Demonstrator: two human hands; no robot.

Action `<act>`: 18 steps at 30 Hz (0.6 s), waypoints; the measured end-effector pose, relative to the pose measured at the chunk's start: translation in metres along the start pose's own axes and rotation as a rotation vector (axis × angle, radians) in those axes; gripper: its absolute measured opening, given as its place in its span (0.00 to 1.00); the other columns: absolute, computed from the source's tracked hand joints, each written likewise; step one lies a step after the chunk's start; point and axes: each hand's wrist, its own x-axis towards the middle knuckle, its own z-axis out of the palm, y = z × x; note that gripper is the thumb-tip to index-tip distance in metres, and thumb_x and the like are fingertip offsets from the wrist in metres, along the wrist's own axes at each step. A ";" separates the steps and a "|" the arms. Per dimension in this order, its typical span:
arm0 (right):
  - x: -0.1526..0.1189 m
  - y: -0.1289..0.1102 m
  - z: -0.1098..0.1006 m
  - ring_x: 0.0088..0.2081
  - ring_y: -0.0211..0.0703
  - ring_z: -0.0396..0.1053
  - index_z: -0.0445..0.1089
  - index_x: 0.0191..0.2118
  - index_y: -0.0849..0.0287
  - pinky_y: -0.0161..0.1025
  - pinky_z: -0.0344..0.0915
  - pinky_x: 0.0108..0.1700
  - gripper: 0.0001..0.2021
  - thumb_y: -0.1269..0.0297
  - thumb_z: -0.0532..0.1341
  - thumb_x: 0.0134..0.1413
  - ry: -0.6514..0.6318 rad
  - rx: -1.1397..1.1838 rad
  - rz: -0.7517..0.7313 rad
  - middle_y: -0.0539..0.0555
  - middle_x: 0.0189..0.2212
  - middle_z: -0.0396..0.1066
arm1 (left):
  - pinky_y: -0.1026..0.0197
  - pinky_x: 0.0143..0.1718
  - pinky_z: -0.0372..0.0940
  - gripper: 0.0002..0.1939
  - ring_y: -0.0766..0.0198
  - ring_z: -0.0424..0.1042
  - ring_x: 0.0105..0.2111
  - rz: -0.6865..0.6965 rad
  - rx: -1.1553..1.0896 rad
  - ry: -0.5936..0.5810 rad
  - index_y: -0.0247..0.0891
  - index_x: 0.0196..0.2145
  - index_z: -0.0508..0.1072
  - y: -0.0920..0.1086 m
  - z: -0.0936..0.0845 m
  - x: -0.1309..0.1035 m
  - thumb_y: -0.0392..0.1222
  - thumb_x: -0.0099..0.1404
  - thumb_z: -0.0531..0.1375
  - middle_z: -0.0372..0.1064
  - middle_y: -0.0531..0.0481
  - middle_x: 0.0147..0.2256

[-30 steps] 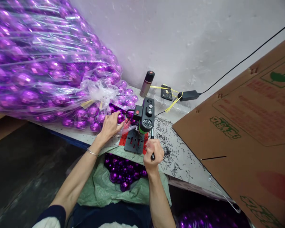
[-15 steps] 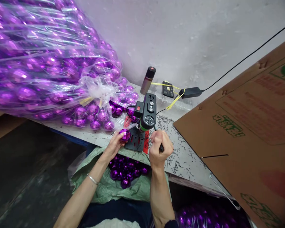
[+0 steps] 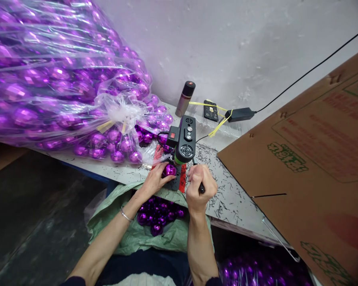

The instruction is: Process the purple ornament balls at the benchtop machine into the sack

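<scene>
Between the fingers and thumb of my left hand is a shiny purple faceted bauble. It sits over the dark base plate and under the head of a small black bench press, which has a red switch at its side. My right hand is wrapped round the press's black lever handle. Below my wrists, a green woven sack lies open with several purple baubles inside.
A big clear plastic bag of purple baubles fills the left. Behind the press stand a dark spray can and a black power adapter with yellow ties. A large cardboard box leans in from the right. Black scraps litter the white table.
My left hand has moved right, bringing the bauble from beside the base plate to under the press head. My right hand stays on the lever.
</scene>
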 end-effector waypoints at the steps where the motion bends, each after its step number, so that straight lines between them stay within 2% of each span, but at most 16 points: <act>1: 0.000 0.000 0.000 0.25 0.35 0.61 0.60 0.26 0.55 0.37 0.57 0.30 0.15 0.71 0.53 0.67 -0.002 -0.004 -0.002 0.46 0.21 0.58 | 0.47 0.54 0.72 0.28 0.48 0.76 0.52 0.010 0.019 0.005 0.40 0.59 0.69 0.000 0.002 0.000 0.54 0.66 0.66 0.75 0.40 0.53; 5: -0.001 0.000 -0.001 0.25 0.35 0.60 0.60 0.27 0.56 0.37 0.56 0.30 0.15 0.72 0.53 0.67 -0.007 -0.008 -0.010 0.46 0.22 0.59 | 0.48 0.53 0.71 0.27 0.48 0.77 0.51 0.030 0.080 0.039 0.38 0.59 0.69 0.000 0.011 0.002 0.52 0.67 0.65 0.75 0.40 0.52; 11: -0.007 0.001 -0.002 0.27 0.36 0.64 0.62 0.28 0.56 0.37 0.59 0.30 0.14 0.73 0.52 0.66 -0.020 -0.015 -0.034 0.48 0.23 0.62 | 0.49 0.50 0.70 0.26 0.48 0.77 0.48 0.030 0.112 0.152 0.37 0.58 0.70 0.000 0.029 -0.001 0.52 0.67 0.64 0.77 0.40 0.50; 18: -0.037 0.020 0.003 0.27 0.37 0.65 0.61 0.29 0.55 0.36 0.60 0.29 0.13 0.74 0.51 0.66 -0.018 -0.061 -0.147 0.49 0.24 0.65 | 0.49 0.47 0.68 0.25 0.49 0.75 0.46 0.046 0.128 0.198 0.38 0.58 0.70 -0.003 0.033 -0.005 0.51 0.68 0.64 0.77 0.40 0.48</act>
